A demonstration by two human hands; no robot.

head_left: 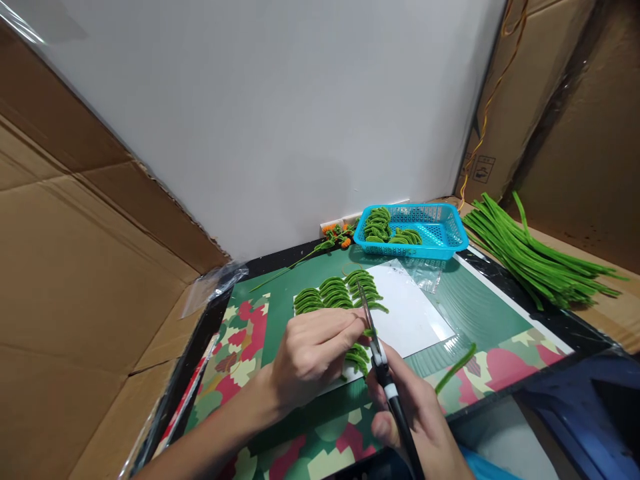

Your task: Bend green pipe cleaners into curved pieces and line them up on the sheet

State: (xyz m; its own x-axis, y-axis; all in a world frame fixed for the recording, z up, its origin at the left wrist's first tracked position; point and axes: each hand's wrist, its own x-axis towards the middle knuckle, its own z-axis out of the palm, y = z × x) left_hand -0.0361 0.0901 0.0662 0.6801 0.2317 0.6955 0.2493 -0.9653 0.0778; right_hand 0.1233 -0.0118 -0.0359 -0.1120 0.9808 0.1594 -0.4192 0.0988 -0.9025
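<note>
Green worktop [283, 308]; left grip [317, 350] pinches a fuzzy green strip [369, 332], likely soft, best held mid-length; right grip [417, 400] clasps a black-handled metal tool [381, 363].

Room over white sheet [413, 313], basket [410, 252] beyond

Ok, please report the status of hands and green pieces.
Left hand pinching green strip. Right hand gripping scissors. Green pieces rowed on white sheet, left hand blocking some.

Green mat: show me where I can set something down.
Free: the white sheet right of the green rows; the mat between sheet and stem bundle. Crowded: the sheet's left half, with the rows, left hand and scissors.
</note>
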